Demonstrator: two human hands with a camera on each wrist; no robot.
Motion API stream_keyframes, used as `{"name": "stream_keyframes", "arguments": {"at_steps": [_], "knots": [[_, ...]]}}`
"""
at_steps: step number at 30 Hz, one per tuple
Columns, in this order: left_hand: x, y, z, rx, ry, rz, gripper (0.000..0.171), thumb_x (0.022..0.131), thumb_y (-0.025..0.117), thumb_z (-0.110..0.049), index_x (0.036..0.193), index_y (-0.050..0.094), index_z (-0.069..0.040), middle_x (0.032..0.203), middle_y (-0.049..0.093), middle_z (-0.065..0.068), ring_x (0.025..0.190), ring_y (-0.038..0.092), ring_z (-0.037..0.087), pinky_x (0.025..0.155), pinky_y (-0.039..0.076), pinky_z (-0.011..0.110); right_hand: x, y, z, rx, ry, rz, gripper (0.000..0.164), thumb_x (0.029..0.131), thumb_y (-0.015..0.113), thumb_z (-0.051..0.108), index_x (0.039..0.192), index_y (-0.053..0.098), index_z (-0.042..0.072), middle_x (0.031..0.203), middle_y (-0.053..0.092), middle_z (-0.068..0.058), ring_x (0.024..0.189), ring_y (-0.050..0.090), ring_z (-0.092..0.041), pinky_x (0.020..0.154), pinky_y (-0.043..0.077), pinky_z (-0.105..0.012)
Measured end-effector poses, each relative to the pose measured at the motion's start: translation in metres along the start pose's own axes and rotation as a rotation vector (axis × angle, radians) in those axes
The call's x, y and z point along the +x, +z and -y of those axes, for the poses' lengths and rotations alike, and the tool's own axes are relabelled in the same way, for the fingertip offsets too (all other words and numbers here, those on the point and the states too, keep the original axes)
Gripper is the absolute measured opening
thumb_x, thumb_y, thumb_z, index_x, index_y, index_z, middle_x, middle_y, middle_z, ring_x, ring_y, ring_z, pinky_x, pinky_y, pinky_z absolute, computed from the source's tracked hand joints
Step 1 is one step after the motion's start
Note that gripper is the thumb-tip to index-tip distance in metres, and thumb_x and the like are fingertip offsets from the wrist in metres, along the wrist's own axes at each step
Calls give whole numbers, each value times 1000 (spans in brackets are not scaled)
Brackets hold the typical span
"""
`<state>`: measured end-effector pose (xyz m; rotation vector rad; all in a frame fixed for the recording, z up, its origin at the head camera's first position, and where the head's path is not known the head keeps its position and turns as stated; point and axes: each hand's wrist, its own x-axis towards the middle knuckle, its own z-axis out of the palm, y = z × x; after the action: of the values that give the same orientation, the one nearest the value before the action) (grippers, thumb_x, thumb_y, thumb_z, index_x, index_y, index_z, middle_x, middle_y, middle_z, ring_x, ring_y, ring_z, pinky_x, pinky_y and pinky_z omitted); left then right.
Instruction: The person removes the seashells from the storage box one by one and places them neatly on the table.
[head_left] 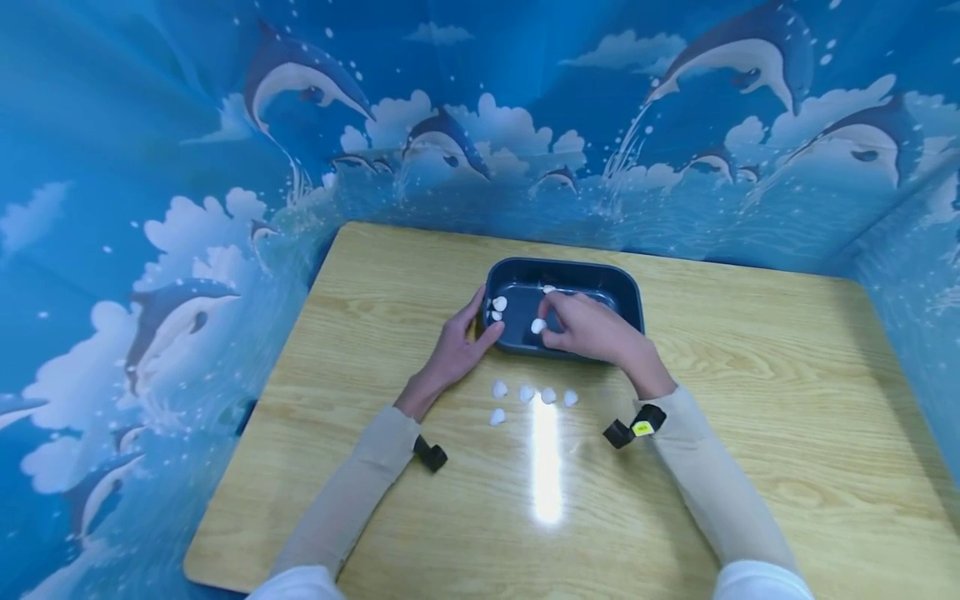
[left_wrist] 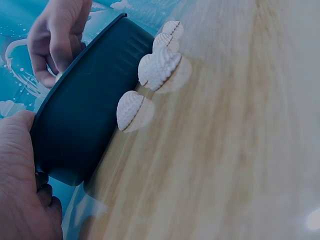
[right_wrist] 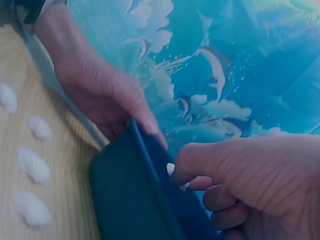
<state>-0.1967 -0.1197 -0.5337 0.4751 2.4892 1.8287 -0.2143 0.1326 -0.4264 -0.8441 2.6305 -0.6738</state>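
A dark blue rectangular container (head_left: 621, 283) stands on the table. My left hand (head_left: 457, 343) grips its left end, thumb at the rim and fingers around the outside. My right hand (head_left: 592, 327) pinches a white seashell (head_left: 537, 326) between thumb and forefinger, over the container's inside. In the right wrist view that seashell (right_wrist: 171, 169) shows partly between the fingertips, beside the rim. Two white shells (head_left: 499, 303) lie inside at the left end, and another shell (head_left: 548, 289) shows near the back wall, partly hidden by the right hand.
Several white ribbed shells (head_left: 527, 394) lie on the wooden table (head_left: 750, 375) in front of the container, most in a row, with one shell (head_left: 497, 417) closer to the person. A blue dolphin-print sheet (head_left: 480, 192) hangs behind the table and along its sides.
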Motion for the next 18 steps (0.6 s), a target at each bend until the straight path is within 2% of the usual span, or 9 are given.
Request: {"name": "stream_keyframes", "arguments": {"at_steps": [9, 14, 18], "knots": [[0, -2, 0, 10, 17, -7, 78, 104, 63, -40, 166, 24, -13, 171, 26, 6, 157, 26, 21, 127, 27, 43, -23, 4, 28, -16, -88, -15, 17, 98, 69, 18, 113, 66, 10, 62, 49, 7, 50, 43, -9, 47, 34, -25], [1, 0, 1, -4, 48, -3, 77, 105, 64, -35, 166, 24, -10, 172, 26, 10, 157, 25, 21, 128, 25, 42, -42, 17, 40, -6, -114, -24, 18, 97, 72, 17, 113, 66, 11, 59, 45, 10, 48, 37, -4, 44, 29, -22], [0, 0, 1, 1, 48, -5, 78, 104, 64, -36, 166, 25, -8, 171, 26, 12, 157, 26, 21, 128, 25, 40, -55, 33, 44, -15, -112, -20, 22, 96, 72, 19, 115, 66, 10, 60, 43, 12, 49, 36, -2, 45, 30, -21]]}}
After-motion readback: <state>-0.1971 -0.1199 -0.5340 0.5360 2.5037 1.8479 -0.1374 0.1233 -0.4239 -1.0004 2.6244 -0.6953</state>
